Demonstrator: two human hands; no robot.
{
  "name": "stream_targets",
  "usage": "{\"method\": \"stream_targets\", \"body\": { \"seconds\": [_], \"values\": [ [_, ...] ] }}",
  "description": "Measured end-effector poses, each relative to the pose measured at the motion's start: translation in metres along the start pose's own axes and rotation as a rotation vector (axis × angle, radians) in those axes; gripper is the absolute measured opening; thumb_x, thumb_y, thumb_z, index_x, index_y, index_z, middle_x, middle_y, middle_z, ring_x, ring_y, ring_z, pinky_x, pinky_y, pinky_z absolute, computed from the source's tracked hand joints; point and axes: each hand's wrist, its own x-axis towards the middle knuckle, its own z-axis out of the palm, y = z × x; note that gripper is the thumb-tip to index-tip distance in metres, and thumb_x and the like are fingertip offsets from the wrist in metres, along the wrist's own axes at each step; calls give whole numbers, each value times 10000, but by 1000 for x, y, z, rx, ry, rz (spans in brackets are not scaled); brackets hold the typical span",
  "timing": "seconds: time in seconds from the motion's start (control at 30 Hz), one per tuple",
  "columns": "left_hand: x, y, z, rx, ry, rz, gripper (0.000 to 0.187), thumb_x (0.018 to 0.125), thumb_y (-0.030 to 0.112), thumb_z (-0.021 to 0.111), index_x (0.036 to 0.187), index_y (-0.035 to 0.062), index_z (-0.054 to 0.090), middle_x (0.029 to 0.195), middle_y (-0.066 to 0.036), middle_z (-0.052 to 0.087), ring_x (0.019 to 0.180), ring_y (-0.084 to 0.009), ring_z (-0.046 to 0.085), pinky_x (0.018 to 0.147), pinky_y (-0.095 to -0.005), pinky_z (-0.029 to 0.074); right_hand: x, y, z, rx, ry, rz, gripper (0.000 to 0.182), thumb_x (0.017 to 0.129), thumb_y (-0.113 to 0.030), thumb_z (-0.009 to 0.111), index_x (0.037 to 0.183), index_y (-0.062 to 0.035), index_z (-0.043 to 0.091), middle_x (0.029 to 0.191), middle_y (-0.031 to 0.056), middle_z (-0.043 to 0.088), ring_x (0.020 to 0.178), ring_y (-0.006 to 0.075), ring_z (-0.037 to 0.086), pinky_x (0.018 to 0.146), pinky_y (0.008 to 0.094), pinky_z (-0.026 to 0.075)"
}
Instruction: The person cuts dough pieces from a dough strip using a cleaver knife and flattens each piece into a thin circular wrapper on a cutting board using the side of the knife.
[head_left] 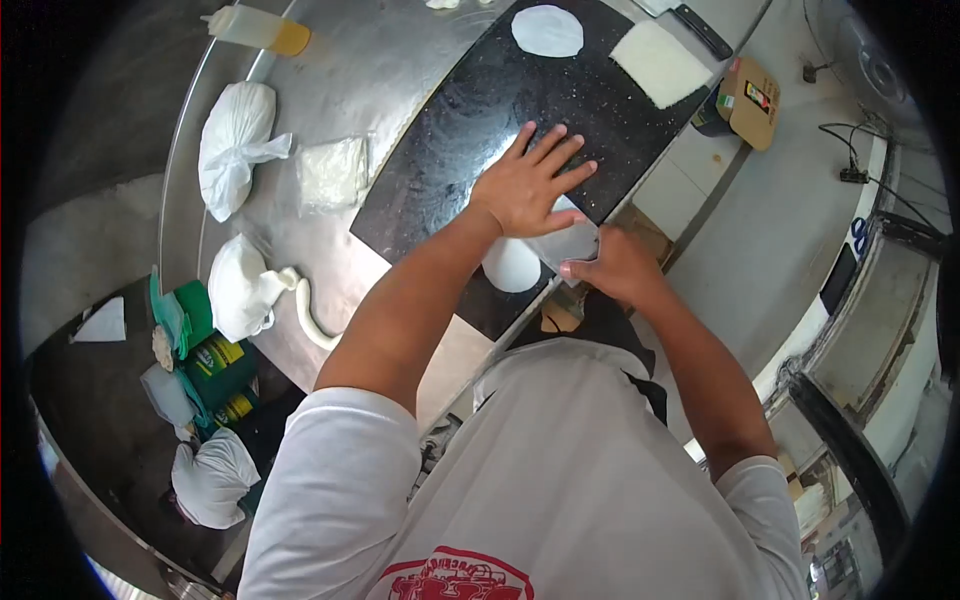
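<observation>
My left hand (522,192) lies flat on the black board (430,165), fingers spread, its thumb over a translucent plastic sheet (570,245). My right hand (622,268) grips the sheet's edge at the board's near right corner, with the thumb on top. Just below my left wrist is a flat white round (511,266), probably dough, partly overlapped by the sheet. A second thin white round (547,32) rests at the board's far end.
A folded white cloth (660,65) and a black-handled blade (703,32) are at the far right. To the left stand an oil bottle (258,31), tied white bags (237,150), a clear packet (333,175) and a dough strip (312,318). A cardboard box (750,103) sits beyond the table edge.
</observation>
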Motion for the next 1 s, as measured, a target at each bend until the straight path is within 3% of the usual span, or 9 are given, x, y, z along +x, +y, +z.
{"method": "stream_targets", "body": {
  "seconds": [0.07,0.17,0.33,0.47,0.53,0.6,0.67,0.8,1.0],
  "values": [
    [-8,9,2,-20,17,-15,712,948,683,486,1485,219,533,1595,-72,429,1518,-340,312,1219,-657,164,-13,11,27,165,117,-110,739,760,-442,838,1232,63,576,1090,267,705,1035,429,697,908,506,535],
    [-43,53,12,-148,-51,59,713,940,690,497,1475,220,543,1580,-71,447,1519,-354,301,1212,-659,179,-52,34,73,232,15,-19,749,756,-447,840,1254,34,556,1077,269,704,1023,443,696,889,519,536],
    [-6,45,3,-70,-71,59,709,928,697,494,1470,244,548,1563,-62,470,1495,-359,342,1206,-672,173,-34,26,25,113,64,108,752,760,-447,842,1265,18,534,1069,284,704,1040,463,686,889,532,537],
    [14,-1,1,7,13,-24,722,940,692,479,1493,229,522,1591,-119,423,1517,-380,295,1219,-653,158,4,7,-5,31,108,-58,742,760,-413,850,1265,38,546,1050,294,708,1029,457,691,889,520,537],
    [3,9,2,-41,-7,7,724,932,690,502,1495,235,521,1591,-124,424,1515,-394,298,1220,-649,160,0,17,12,54,127,-71,750,746,-392,858,1270,52,558,1031,291,714,1008,442,702,887,504,538],
    [-24,37,10,-107,-78,29,731,916,697,534,1491,246,526,1584,-106,440,1529,-399,275,1227,-638,157,-25,41,53,351,108,-275,732,785,-463,829,1255,15,537,1062,304,702,1043,477,680,897,551,533],
    [-38,72,14,-166,-64,80,738,906,708,540,1489,257,528,1576,-78,454,1531,-387,274,1227,-643,158,-45,55,74,269,129,-180,732,791,-463,822,1263,16,534,1051,304,704,1035,479,681,899,548,532],
    [9,54,17,-65,-49,104,729,905,712,534,1479,262,535,1574,-62,457,1519,-370,300,1212,-663,163,-32,51,26,126,85,15,703,808,-437,800,1274,21,540,1023,300,708,1008,483,686,893,540,534],
    [23,15,4,-8,2,5,757,916,695,532,1537,267,463,1629,-126,364,1516,-407,290,1202,-672,166,-6,26,-8,165,122,-82,678,817,-427,785,1273,23,562,1084,308,697,1062,468,678,923,522,528]
  ]
}}
